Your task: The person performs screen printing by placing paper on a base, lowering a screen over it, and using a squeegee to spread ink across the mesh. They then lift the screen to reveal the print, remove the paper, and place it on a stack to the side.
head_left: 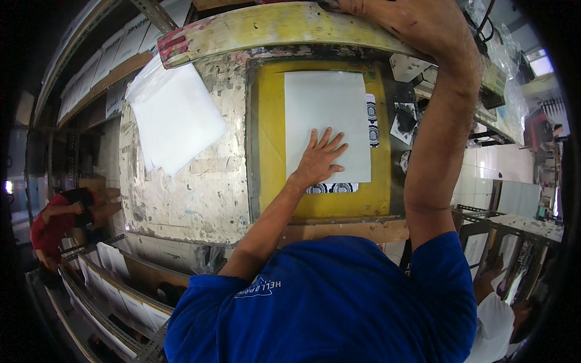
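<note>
My left hand (319, 158) lies flat with its fingers spread on a white sheet of paper (327, 103). Beneath that sheet, the edge of a sheet printed with dark round emblems (371, 121) shows at the right and bottom. Both lie on a yellow board (269, 145) with a dark border. At the top of the view, my right hand (411, 24) is closed over the edge of a raised wooden frame (272, 27) stained yellow and pink. The picture's upper edge cuts off some of its fingers.
Thin white sheets (178, 118) lie to the left on a paint-marked worktable (206, 199). A small ink-blackened piece of paper (403, 123) is right of the board. Metal shelving with boxes (115, 48) stands far left. People are at the left (54, 224) and lower right (493, 320).
</note>
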### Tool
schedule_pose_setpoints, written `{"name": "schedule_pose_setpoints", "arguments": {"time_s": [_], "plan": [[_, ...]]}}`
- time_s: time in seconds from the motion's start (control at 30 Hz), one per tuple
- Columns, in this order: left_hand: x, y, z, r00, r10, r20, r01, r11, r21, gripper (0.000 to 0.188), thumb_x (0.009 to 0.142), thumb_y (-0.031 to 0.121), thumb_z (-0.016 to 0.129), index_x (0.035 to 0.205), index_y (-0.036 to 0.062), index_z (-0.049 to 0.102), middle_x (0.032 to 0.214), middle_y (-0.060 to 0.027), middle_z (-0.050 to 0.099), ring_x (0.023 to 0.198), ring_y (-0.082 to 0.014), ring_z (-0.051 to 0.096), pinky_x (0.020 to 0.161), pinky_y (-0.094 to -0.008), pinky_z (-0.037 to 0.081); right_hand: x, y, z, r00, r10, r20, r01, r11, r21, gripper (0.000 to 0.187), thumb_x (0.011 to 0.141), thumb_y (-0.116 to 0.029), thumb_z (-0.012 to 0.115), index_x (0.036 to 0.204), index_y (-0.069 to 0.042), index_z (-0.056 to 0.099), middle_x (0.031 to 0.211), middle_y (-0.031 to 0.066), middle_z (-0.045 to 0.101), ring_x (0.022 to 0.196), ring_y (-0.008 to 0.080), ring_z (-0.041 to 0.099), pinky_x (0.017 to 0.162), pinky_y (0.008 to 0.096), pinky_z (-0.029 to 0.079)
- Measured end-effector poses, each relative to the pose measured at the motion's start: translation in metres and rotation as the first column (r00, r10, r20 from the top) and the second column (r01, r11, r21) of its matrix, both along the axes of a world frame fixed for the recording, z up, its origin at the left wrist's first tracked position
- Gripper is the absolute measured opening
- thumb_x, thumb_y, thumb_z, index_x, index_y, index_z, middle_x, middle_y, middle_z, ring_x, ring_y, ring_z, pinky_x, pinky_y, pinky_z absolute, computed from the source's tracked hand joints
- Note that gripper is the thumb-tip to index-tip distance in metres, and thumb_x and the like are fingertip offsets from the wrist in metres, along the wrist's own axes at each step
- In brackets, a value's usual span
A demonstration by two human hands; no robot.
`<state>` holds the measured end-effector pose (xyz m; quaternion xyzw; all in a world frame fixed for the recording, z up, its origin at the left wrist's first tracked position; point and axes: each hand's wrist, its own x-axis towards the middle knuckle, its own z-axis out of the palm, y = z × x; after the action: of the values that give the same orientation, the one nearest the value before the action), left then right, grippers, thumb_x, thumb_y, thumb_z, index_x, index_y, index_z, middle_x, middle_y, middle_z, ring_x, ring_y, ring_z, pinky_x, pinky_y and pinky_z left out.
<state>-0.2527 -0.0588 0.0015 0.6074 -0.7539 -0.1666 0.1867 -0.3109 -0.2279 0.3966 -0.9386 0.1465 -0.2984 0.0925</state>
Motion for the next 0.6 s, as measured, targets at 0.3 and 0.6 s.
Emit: {"name": "schedule_pose_setpoints", "arguments": {"time_s": [0.3, 0.6], "plan": [[0.023, 0.029, 0.085, 0.589, 0.165, -0.791, -0.496, 0.847, -0.193, 0.091, 0.077, 0.035, 0.084, 0.151, 0.0025, 0.042, 0.147, -0.0151, 0.054, 0.138, -0.0362, 0.047, 0.118, -0.048, 0.03, -0.025, 0.03, -0.018, 0.995, -0.062, -0.081, 0.069, 0.994, 0.088, 0.042, 0.081, -0.021, 0.079, 0.12, -0.007, 0.073, 0.098, 0.0138, 0.076, 0.081, 0.0194, 0.071, 0.077, 0.0312, 0.056], [0.042, 0.156, 0.095, -0.077, 0.401, -0.913, -0.731, 0.599, 0.325, 0.114, 0.059, 0.008, 0.098, 0.153, -0.0072, 0.035, 0.131, -0.0122, 0.061, 0.115, -0.0232, 0.062, 0.101, -0.037, 0.052, -0.074, 0.122, -0.151, 0.99, -0.129, -0.056, 0.134, 0.986, 0.102, 0.05, 0.071, -0.023, 0.084, 0.12, -0.022, 0.075, 0.086, 0.0138, 0.067, 0.071, 0.0322, 0.063, 0.066, 0.041, 0.051]]}}
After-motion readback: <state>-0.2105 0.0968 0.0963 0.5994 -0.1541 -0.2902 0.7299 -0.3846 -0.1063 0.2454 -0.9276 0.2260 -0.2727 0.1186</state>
